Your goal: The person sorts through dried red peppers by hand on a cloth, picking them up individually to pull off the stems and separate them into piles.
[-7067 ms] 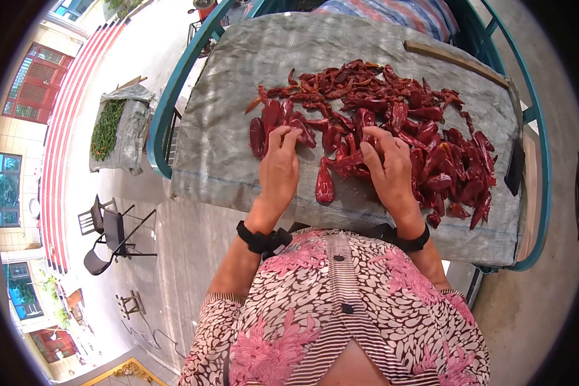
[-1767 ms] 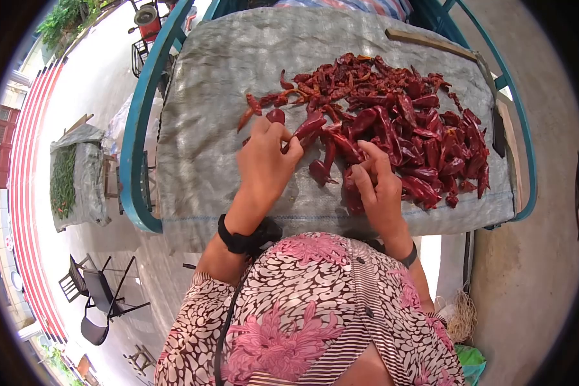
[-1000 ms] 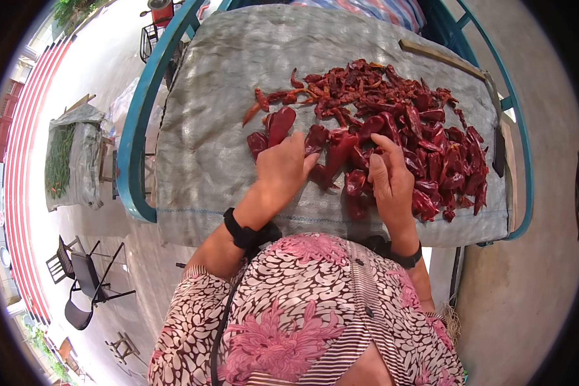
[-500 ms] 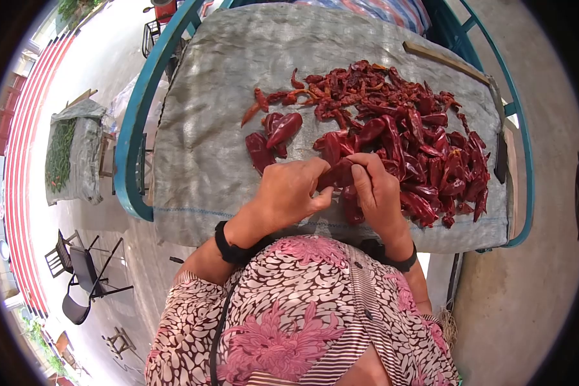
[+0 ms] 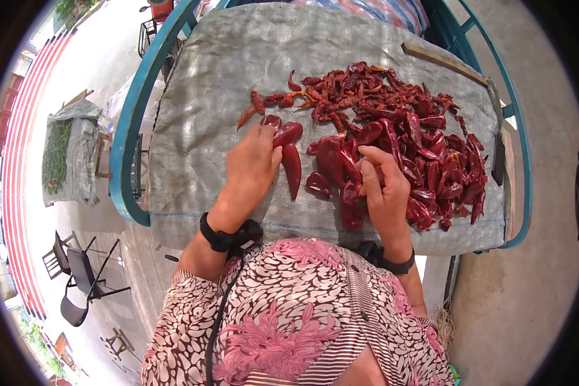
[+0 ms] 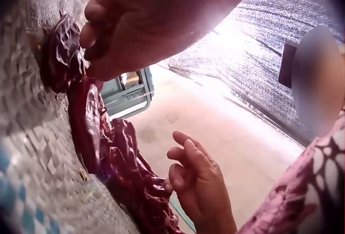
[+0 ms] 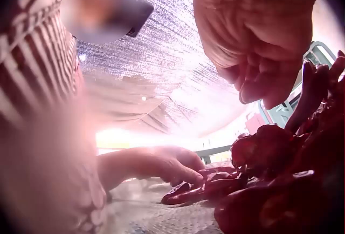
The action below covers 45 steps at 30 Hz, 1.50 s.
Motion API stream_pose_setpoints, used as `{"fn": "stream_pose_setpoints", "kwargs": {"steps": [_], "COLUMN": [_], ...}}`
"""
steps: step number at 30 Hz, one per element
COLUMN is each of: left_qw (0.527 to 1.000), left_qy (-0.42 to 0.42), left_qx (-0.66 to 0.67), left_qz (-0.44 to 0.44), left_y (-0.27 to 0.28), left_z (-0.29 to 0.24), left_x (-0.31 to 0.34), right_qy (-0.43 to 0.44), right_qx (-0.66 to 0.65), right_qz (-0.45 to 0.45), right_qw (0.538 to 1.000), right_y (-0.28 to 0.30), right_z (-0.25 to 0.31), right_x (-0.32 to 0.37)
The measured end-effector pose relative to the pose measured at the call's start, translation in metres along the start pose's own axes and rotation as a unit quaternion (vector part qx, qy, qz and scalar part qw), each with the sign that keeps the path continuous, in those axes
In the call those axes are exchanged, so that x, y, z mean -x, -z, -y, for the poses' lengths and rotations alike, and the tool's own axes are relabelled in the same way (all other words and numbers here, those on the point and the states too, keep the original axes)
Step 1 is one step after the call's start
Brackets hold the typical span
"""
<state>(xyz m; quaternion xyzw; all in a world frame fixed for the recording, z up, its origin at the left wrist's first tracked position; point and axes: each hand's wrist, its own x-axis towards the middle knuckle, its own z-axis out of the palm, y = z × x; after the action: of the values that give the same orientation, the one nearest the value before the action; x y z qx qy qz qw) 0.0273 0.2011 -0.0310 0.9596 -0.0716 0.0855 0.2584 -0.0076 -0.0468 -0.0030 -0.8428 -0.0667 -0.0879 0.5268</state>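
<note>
Covering the whole surface is a grey woven sack, and it is carrying everything in view. Spreading over its far and right part is a heap of chillies: dark red, glossy and wrinkled, some long and pointed, others short and curled, with a few thinner orange-red ones lying at the heap's left edge.

The hands are working apart, with a strip of sack and chillies lying between them. The left hand is reaching forward at the heap's near-left edge, its fingertips touching a small cluster of plump chillies; whether it is pinching one I cannot tell. The right hand is resting on the near edge of the heap, fingers loosely curled and gripping nothing that shows in the left wrist view.

Lying just beside the left hand is one long chilli, smooth and bright red, tapering toward the person.
</note>
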Motion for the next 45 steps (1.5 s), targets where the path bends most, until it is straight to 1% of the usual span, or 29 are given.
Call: {"fn": "stream_pose_setpoints", "kwargs": {"steps": [1, 3, 5, 6, 9, 12, 15, 16, 19, 22, 25, 28, 29, 31, 33, 35, 37, 38, 40, 41, 43, 44, 45], "left_qw": [0.999, 0.992, 0.988, 0.985, 0.985, 0.994, 0.988, 0.985, 0.986, 0.990, 0.984, 0.980, 0.973, 0.955, 0.945, 0.940, 0.932, 0.928, 0.965, 0.974, 0.992, 0.992, 0.995], "left_qy": [-0.008, -0.027, -0.046, -0.055, 0.002, -0.001, -0.065, -0.073, -0.083, -0.050, -0.051, -0.093, -0.137, -0.224, -0.254, -0.276, -0.265, -0.259, -0.114, -0.041, -0.031, -0.024, -0.018], "left_qx": [0.041, 0.122, 0.148, 0.161, 0.170, 0.091, 0.012, 0.009, -0.003, 0.028, 0.157, 0.177, 0.183, 0.194, 0.203, 0.197, 0.243, 0.266, 0.238, 0.221, 0.093, 0.027, -0.003], "left_qz": [0.006, 0.014, 0.016, 0.017, 0.034, 0.061, 0.141, 0.158, 0.148, 0.128, 0.073, 0.017, 0.019, 0.024, 0.043, 0.047, 0.044, 0.042, 0.002, -0.018, -0.085, -0.119, -0.097], "left_y": [0.005, 0.016, 0.011, 0.009, 0.001, 0.003, -0.003, -0.006, -0.005, -0.009, -0.008, 0.009, 0.012, 0.017, 0.015, 0.012, 0.009, 0.008, 0.010, 0.011, 0.008, 0.006, 0.004], "left_z": [-0.003, -0.010, -0.020, -0.023, -0.023, -0.034, -0.038, -0.036, -0.035, -0.039, -0.033, -0.038, -0.037, -0.034, -0.034, -0.033, -0.031, -0.031, -0.030, -0.028, -0.015, -0.009, -0.004], "left_x": [0.002, 0.004, 0.013, 0.015, 0.016, 0.009, 0.010, 0.009, 0.009, 0.015, 0.017, 0.017, 0.016, 0.016, 0.016, 0.016, 0.015, 0.014, 0.014, 0.014, 0.004, -0.001, -0.003], "right_qy": [0.001, -0.026, -0.048, -0.044, -0.020, -0.005, -0.001, 0.002, 0.010, 0.005, -0.008, -0.022, -0.027, -0.023, -0.012, -0.027, -0.053, -0.049, -0.045, -0.061, -0.092, -0.053, -0.056], "right_qx": [0.005, 0.004, 0.027, 0.030, 0.036, 0.039, 0.046, 0.050, 0.055, 0.038, 0.033, 0.020, 0.012, -0.004, -0.003, -0.019, -0.022, -0.028, -0.040, -0.051, -0.073, -0.108, -0.105], "right_qz": [0.013, 0.033, 0.066, 0.071, 0.084, 0.093, 0.092, 0.092, 0.092, 0.086, 0.072, 0.059, 0.057, 0.090, 0.117, 0.108, 0.114, 0.094, 0.055, 0.033, -0.012, -0.043, -0.037], "right_qw": [1.000, 0.999, 0.996, 0.996, 0.996, 0.995, 0.995, 0.995, 0.994, 0.996, 0.997, 0.998, 0.998, 0.996, 0.993, 0.994, 0.992, 0.994, 0.997, 0.996, 0.993, 0.992, 0.992], "right_y": [-0.001, -0.002, -0.001, -0.004, -0.011, -0.013, -0.013, -0.013, -0.014, -0.016, -0.015, -0.012, -0.011, -0.009, -0.010, -0.014, -0.012, -0.011, -0.011, -0.010, -0.007, -0.010, -0.011], "right_z": [0.000, 0.007, 0.014, 0.015, 0.012, 0.010, 0.010, 0.009, 0.006, 0.006, 0.006, 0.012, 0.015, 0.017, 0.022, 0.013, 0.013, 0.012, 0.010, 0.013, 0.024, 0.018, 0.016], "right_x": [0.001, -0.001, -0.005, -0.005, -0.005, -0.003, -0.004, -0.003, -0.001, 0.000, -0.001, -0.003, -0.003, -0.004, -0.006, -0.003, -0.002, -0.002, -0.004, -0.005, -0.009, -0.010, -0.010]}}
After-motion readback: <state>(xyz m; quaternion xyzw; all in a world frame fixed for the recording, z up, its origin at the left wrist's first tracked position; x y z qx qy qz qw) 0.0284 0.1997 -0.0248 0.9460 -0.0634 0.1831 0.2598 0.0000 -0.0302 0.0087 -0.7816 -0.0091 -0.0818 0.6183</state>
